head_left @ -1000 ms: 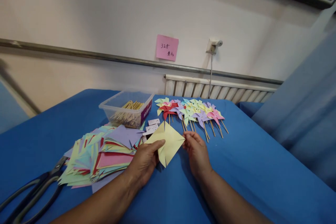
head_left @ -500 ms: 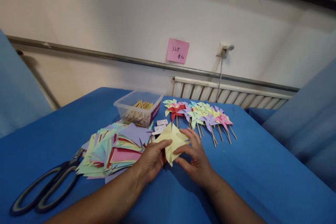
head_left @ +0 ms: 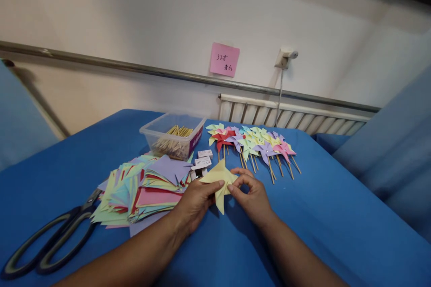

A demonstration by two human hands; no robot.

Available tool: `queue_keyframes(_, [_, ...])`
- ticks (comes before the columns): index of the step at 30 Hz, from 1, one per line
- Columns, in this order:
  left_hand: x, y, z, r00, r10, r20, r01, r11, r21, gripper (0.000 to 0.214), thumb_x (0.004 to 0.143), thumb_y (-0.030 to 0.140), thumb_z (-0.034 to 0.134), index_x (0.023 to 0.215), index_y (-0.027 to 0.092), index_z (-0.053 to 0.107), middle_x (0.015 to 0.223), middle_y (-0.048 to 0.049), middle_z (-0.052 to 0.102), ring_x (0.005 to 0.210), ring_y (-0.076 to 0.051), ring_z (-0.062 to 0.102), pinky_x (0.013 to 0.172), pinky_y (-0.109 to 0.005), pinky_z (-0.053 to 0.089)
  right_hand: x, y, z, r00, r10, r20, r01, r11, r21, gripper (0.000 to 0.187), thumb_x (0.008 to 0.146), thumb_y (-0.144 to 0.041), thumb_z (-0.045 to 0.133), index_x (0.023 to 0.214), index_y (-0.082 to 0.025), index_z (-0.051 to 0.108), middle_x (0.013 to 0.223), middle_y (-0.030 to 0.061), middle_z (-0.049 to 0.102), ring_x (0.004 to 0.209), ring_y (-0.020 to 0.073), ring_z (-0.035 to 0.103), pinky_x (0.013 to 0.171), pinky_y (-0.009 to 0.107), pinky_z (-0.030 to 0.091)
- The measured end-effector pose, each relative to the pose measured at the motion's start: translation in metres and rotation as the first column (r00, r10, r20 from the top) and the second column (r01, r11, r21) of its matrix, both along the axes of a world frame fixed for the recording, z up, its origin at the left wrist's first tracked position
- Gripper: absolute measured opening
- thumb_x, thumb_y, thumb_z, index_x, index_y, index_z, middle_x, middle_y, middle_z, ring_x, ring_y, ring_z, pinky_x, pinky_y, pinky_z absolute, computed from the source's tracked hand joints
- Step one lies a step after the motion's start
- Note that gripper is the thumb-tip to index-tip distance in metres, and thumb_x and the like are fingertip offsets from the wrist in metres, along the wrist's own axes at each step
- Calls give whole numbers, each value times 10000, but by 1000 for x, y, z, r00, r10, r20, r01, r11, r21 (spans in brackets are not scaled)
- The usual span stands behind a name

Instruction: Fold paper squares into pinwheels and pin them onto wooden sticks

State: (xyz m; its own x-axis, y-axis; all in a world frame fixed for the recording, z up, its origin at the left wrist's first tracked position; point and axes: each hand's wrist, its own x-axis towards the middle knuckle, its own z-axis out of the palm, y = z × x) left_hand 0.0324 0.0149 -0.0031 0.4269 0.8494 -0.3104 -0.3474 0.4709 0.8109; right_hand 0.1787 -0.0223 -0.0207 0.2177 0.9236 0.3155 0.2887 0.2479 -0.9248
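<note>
A pale yellow paper pinwheel, its blades folded in toward the middle, is held between both hands above the blue table. My left hand grips it from the left, thumb pressed near the centre and fingers underneath. My right hand pinches its right side near the centre with thumb and forefinger. No stick shows on this pinwheel. Just beyond it lie small white boxes, one with a dark opening. Left of my left hand is a heap of coloured cut paper sheets.
A clear plastic tub of wooden sticks stands behind the paper. Finished pinwheels on sticks lie at the back right. Large dark-handled scissors rest at the left. A wall, radiator and curtains border the blue table.
The pinwheel's blades are now folded closer to its middle. My right hand's fingers have moved inward and closed into a pinch near the centre. The view has shifted slightly.
</note>
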Motion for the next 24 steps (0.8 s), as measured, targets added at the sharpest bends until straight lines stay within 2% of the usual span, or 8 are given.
queue_keyframes(10, [0,2,-4,988,-44,-145,54,996,66,270,563,306,790,687,87,691,600,-84,684,565,-203,630,562,-301,474,-1,0,1,999,12,33,-12,1000,-3,130,688,-215,673,573,-211,613,1018,63,632,1000,219,565,900,363,386])
queue_keyframes(16, [0,-1,-2,987,-55,-151,63,997,48,252,582,286,782,714,90,694,639,-83,693,564,-178,621,572,-288,470,0,2,-1,999,20,35,-19,1000,-18,129,687,-191,663,574,-207,602,980,61,641,948,213,590,871,351,404])
queue_keyframes(21, [0,0,-3,983,-33,-182,46,997,69,205,589,258,770,672,92,685,571,-53,664,502,-150,581,513,-260,447,-1,1,-1,998,20,66,-20,1000,-12,135,692,-206,668,576,-210,600,995,57,636,963,213,583,887,359,397])
queue_keyframes(24, [-1,2,-4,988,-25,-153,34,998,57,213,600,258,762,713,93,690,616,-66,683,556,-176,614,554,-278,473,-1,0,-1,997,49,67,-48,999,-14,107,694,-194,661,603,-207,605,1017,57,631,977,212,579,889,352,397])
